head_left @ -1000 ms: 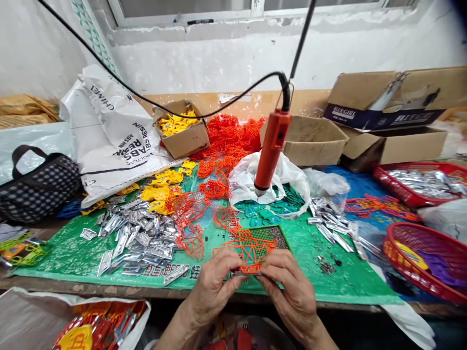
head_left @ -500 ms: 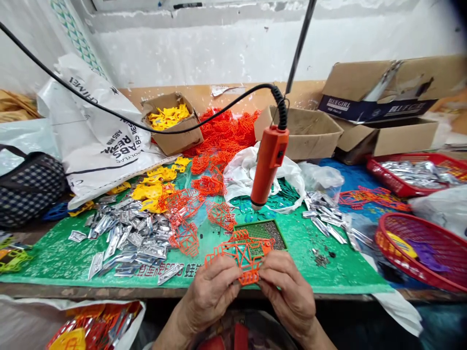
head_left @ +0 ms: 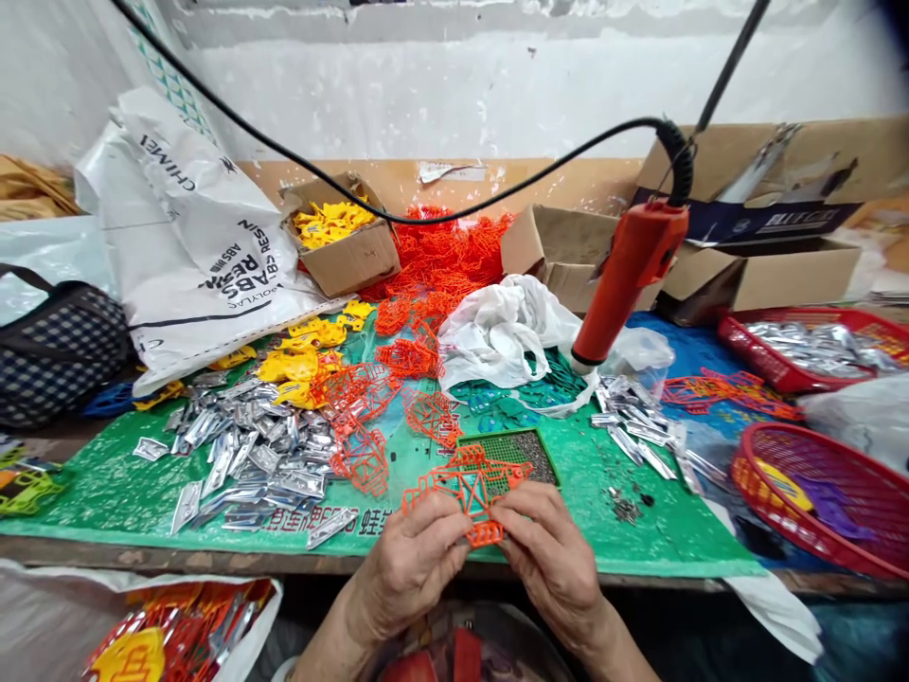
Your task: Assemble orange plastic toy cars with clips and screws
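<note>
One orange lattice frame (head_left: 472, 491) — raised in both my hands above the near edge of the tabletop (head_left: 319, 565), about midway along. Left grip (head_left: 416, 549): thumb and fingers pinched on the frame's lower left side. Right grip (head_left: 548, 545): likewise pinched, on its lower right side.
One green tray (head_left: 497, 449), small dark bits in its right part: just beyond the frame, partly hidden by it.
Silver parts (head_left: 262, 464), loose pile: toward the near left corner. Yellow parts (head_left: 298, 367): past that pile.
Heap of orange pieces (head_left: 451, 251): at the far edge.
One red power tool (head_left: 629, 279), tip down — suspended over the right half, black cable attached.
One red basket (head_left: 816, 532): near right corner; yellow and purple pieces inside.
</note>
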Available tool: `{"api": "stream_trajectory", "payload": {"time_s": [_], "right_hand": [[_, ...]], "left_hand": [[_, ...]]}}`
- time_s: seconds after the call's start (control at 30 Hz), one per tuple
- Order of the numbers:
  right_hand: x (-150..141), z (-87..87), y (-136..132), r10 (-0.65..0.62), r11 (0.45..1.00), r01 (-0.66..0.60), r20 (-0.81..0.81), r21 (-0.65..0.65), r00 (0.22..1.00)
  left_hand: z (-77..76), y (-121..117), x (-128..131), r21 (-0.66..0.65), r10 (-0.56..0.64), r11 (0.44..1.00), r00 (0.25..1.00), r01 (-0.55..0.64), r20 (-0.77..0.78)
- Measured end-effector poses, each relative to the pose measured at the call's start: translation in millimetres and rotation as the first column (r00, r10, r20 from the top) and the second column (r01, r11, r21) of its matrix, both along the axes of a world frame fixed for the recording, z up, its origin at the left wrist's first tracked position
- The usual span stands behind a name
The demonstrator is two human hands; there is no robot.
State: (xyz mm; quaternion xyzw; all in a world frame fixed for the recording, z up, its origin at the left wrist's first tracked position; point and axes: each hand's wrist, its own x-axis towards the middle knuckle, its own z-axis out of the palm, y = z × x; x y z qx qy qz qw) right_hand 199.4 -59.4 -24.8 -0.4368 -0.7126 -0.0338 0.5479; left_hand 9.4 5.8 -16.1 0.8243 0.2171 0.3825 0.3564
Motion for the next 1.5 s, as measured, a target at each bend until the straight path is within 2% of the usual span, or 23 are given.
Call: {"api": "stream_trajectory", "payload": {"time_s": [0.1, 0.2, 0.27, 0.33, 0.4, 0.47, 0.63, 0.87, 1.0, 1.1, 1.2, 1.27, 1.33, 1.4, 1.5], "right_hand": [[-0.3, -2.3, 1.6, -0.043, 0.998, 0.041, 0.048, 0.042, 0.998], [0.2, -5.2, 1.9, -0.111, 0.991, 0.104, 0.09, 0.083, 0.99], [0.9, -7.9, 1.4, -0.157, 0.984, 0.147, 0.1, 0.099, 0.983], [1.6, -11.1, 0.7, -0.2, 0.976, 0.188, 0.106, 0.114, 0.974], [2.1, -14.2, -0.1, -0.226, 0.969, 0.212, 0.113, 0.124, 0.968], [2.5, -16.9, -0.8, -0.234, 0.968, 0.22, 0.114, 0.121, 0.966], [4.3, -19.8, -2.4, -0.225, 0.97, 0.211, 0.114, 0.116, 0.968], [9.7, -16.6, -1.5, -0.155, 0.983, 0.138, 0.142, 0.12, 0.978], [9.3, -12.9, 0.7, -0.13, 0.985, 0.108, 0.169, 0.131, 0.977], [7.8, -11.3, 2.2, -0.113, 0.989, 0.094, 0.174, 0.111, 0.978], [6.1, -7.6, 1.7, -0.038, 0.999, 0.043, 0.149, -0.031, 0.988], [5.0, -2.0, -0.4, 0.057, 0.983, -0.038, 0.103, -0.178, 0.993], [4.5, 5.4, -2.9, 0.166, 0.938, -0.148, 0.031, -0.314, 0.986], [5.1, 12.6, -4.3, 0.245, 0.872, -0.246, -0.057, -0.423, 0.968], [7.4, 18.4, -1.2, 0.275, 0.763, -0.333, -0.188, -0.554, 0.943]], "left_hand": [[-3.7, -3.0, 4.5, -0.075, 0.054, 0.996, 0.997, -0.05, 0.047], [-6.5, -8.4, 10.2, -0.135, 0.199, 0.974, 0.97, -0.18, 0.141], [-7.7, -11.1, 13.3, -0.054, 0.269, 0.963, 0.942, -0.264, 0.199], [-7.9, -12.1, 15.2, 0.113, 0.266, 0.949, 0.939, -0.295, 0.218], [-7.1, -11.8, 16.5, 0.257, 0.242, 0.923, 0.951, -0.287, 0.193], [-5.5, -11.0, 17.3, 0.31, 0.234, 0.91, 0.958, -0.275, 0.164], [-1.1, -10.3, 18.0, 0.321, 0.198, 0.917, 0.969, -0.237, 0.15], [0.3, -10.3, 16.5, 0.31, 0.15, 0.933, 0.98, -0.184, 0.132], [1.8, -11.4, 16.8, 0.321, 0.184, 0.924, 0.977, -0.21, 0.112], [5.2, -12.7, 15.5, 0.329, 0.226, 0.917, 0.974, -0.224, 0.033], [15.4, -12.9, 11.2, 0.23, 0.188, 0.961, 0.973, -0.154, -0.131], [27.0, -11.5, 7.7, 0.081, 0.097, 0.994, 0.956, -0.078, -0.276], [40.3, -8.3, 4.9, -0.119, -0.016, 0.992, 0.913, -0.035, -0.407], [51.2, -3.0, 3.5, -0.323, -0.152, 0.947, 0.874, -0.006, -0.462], [56.7, 6.1, 3.6, -0.552, -0.351, 0.829, 0.854, 0.092, -0.385]]}}
